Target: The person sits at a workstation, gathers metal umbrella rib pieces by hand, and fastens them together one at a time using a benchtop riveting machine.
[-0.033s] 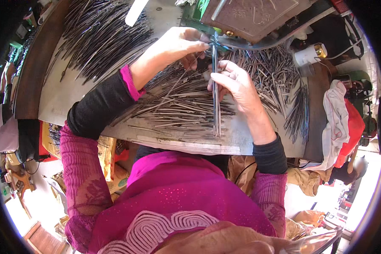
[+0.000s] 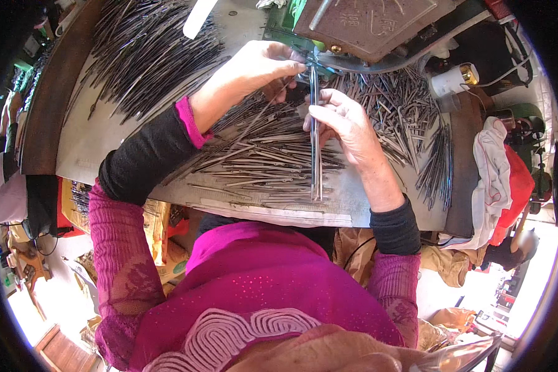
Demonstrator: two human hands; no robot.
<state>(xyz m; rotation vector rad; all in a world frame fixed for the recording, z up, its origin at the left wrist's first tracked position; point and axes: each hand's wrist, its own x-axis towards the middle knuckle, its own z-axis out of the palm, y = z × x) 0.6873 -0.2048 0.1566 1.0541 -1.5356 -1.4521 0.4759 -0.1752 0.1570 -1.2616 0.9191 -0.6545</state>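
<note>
My right hand (image 2: 344, 121) grips a thin bundle of long metal rods (image 2: 316, 167) that runs straight toward me across the bench. Their far ends reach a small clamp (image 2: 313, 62) at the front of a brown metal machine (image 2: 366, 25). My left hand (image 2: 260, 65) pinches the rods' far ends right at that clamp, fingertips closed. A loose heap of similar flat metal rods (image 2: 260, 155) lies under and between both hands on the grey bench top (image 2: 93, 142).
Another big pile of dark rods (image 2: 149, 49) fills the far left of the bench, and shorter pieces (image 2: 403, 105) spread to the right. A white cylinder with a brass cap (image 2: 452, 79) and red and white cloth (image 2: 502, 180) lie at the right edge.
Almost nothing differs; the near ends of the held rods have shifted very slightly to the left.
</note>
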